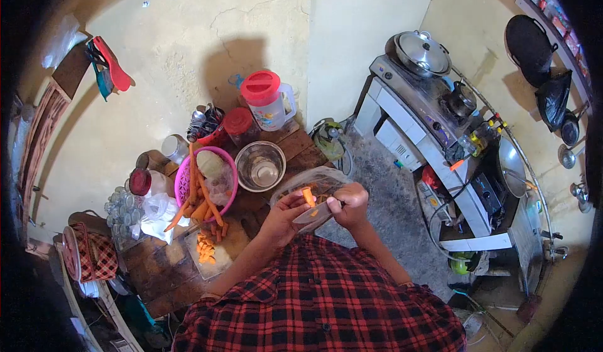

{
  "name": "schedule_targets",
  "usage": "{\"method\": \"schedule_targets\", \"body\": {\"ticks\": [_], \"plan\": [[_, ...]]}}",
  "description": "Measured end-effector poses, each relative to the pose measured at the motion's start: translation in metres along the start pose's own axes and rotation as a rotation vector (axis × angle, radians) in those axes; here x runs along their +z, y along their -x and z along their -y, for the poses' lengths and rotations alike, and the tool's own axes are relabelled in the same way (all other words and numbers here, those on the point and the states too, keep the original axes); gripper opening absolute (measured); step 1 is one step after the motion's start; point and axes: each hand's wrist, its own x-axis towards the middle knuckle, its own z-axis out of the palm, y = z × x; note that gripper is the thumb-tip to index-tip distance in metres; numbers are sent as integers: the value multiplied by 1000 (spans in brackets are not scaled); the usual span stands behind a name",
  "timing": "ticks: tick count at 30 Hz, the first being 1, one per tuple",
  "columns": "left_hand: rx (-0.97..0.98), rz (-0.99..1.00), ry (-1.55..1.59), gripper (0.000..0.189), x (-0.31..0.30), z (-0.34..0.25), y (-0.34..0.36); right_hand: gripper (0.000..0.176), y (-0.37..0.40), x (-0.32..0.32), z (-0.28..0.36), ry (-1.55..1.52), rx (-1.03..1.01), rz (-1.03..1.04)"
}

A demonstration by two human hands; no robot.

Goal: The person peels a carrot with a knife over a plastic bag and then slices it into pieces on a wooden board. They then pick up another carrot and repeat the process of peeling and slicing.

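My left hand (282, 219) is closed around a peeled piece of carrot (308, 195), its orange end sticking up past the fingers. In my right hand (350, 205) is a knife, its broad blade (313, 215) lying against the carrot; the handle is hidden in the fist. Just beyond both hands sits a clear plastic bag (320, 177) with orange scraps visible in it. To the left, cut carrot pieces (205, 249) lie on a pale cutting board (233, 240). Whole carrots (198, 185) and a pale green vegetable (209, 163) fill a pink basket (235, 175).
A steel bowl (271, 187) stands beside the basket on the wooden table (166, 270). Behind it are a red-lidded jug (270, 110) and a red-lidded jar (239, 124). Glasses (122, 210) cluster at left. On the right, a stove (411, 91) carries a lidded pot (422, 51).
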Motion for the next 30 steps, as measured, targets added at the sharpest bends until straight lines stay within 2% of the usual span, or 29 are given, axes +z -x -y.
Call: {"method": "schedule_targets", "body": {"ticks": [3,9,11,13,18,20,22,25,30], "plan": [[19,21,-24,32,0,3,1,33,1,0,0,-18,0,6],[-76,-2,36,28,1,3,1,33,-2,1,1,-20,2,5],[-40,-1,25,28,-3,11,-1,33,-1,1,2,-54,-18,8],[-45,-14,14,29,1,6,0,32,1,0,-6,47,3,20],[-15,-26,33,29,-10,11,-5,31,2,1,-2,-13,14,6],[62,34,-5,29,-12,12,-7,30,4,1,-1,-38,-7,6],[47,2,-14,29,-3,7,-2,29,4,-1,-6,43,50,51],[43,-19,-31,28,-1,7,-1,27,4,3,-3,-49,1,18],[24,-43,-17,29,-4,9,-2,27,3,4,-3,-26,22,-4]]}}
